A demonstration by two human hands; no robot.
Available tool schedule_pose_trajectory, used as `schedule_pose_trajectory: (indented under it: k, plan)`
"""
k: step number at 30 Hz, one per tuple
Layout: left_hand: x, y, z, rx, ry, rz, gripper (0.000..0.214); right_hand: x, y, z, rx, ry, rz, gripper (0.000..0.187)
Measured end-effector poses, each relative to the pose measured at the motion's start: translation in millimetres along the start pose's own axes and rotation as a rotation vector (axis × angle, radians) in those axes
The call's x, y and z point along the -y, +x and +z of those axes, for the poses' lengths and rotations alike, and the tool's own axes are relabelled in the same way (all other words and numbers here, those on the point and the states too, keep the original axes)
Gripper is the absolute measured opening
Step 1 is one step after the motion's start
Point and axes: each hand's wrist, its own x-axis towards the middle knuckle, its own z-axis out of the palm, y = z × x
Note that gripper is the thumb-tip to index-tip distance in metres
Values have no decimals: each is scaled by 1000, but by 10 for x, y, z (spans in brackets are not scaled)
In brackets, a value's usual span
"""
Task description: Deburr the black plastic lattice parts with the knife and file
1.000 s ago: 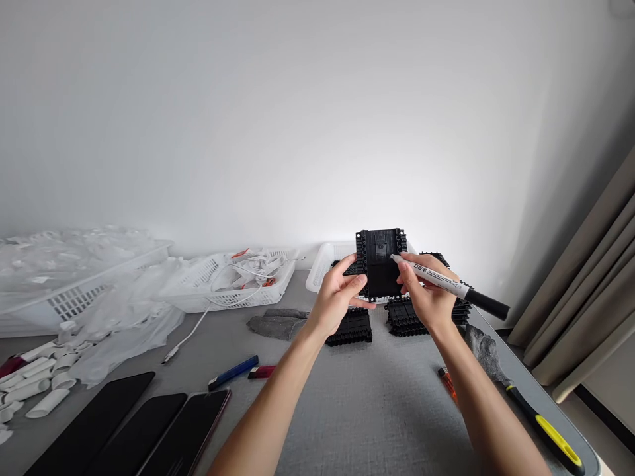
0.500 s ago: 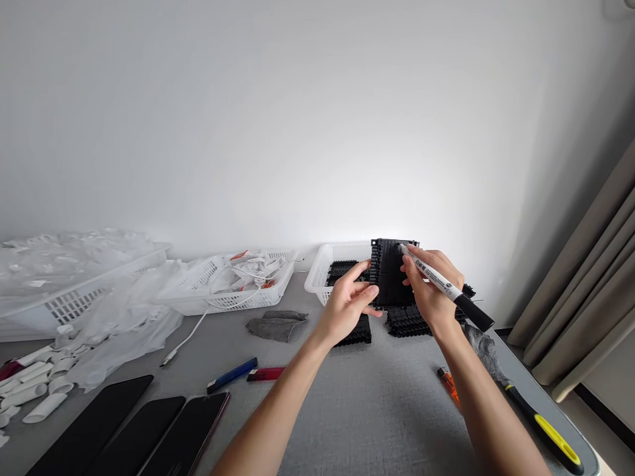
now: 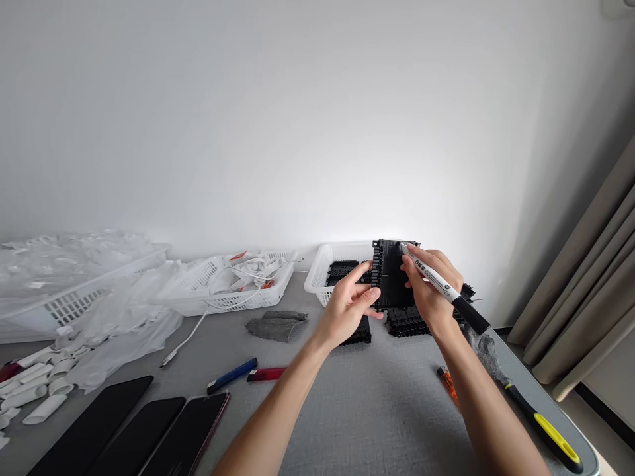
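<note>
My left hand (image 3: 350,301) grips the left edge of a flat black plastic panel (image 3: 391,284) with ribbed sides, holding it tilted up above the table. In my right hand (image 3: 434,287) is a white marker (image 3: 434,277) with black ends, held like a pen. Its tip points at the upper part of the panel's face; whether it touches cannot be made out. Below and behind the panel lie similar black ribbed parts (image 3: 409,322) on the table. A white basket (image 3: 317,274) with more such black parts stands behind my left hand.
Left are a white basket with cables (image 3: 243,301), plastic bags (image 3: 109,330), white tube pieces (image 3: 44,408) and dark phones (image 3: 186,433). A blue lighter (image 3: 232,375), a red lighter (image 3: 266,375) and grey cloth (image 3: 278,327) lie mid-table. A yellow-black handle (image 3: 550,433) lies by the right edge.
The panel has shifted very slightly to the right and turned a little. Both hands keep their hold, and the marker's rear end has swung slightly.
</note>
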Motion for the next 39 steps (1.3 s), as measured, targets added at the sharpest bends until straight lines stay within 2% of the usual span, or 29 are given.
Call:
schedule_pose_trajectory:
  k: [3,7,11,14,18,21,24,27,29,32,35,39]
  plan:
    - [31,9,-11,1,-21,-25,79,-7,-11,12,-54,-26,-9,17]
    - [67,28,-27,-19,-44,-36,78,-25,-21,10,-38,-45,-8,18]
    - [94,54,-50,-81,-98,-66,80,13,11,-42,-34,59,81,21]
    - [130,75,-83,-132,-129,-111,78,105,81,-164,-17,110,142,20]
    - [154,104,-121,-171,-155,-145,76,211,132,-402,107,20,307,25]
    - [149,136,-144,-217,-184,-135,74,212,60,-579,276,78,430,43]
    - [164,179,-188,-247,-188,-143,70,144,-95,-737,427,208,587,60]
    - [202,220,-251,-244,-178,-136,63,40,-296,-873,468,341,780,68]
    - [220,238,-291,-252,-167,-120,62,-28,-444,-943,470,452,902,67]
    - [214,245,-330,-261,-159,-104,63,-122,-695,-999,424,529,1037,54]
    - [177,241,-344,-257,-162,-102,62,-220,-1026,-985,350,413,1067,53]
    - [144,251,-350,-317,-155,-70,57,-327,-1565,-894,461,74,891,38]
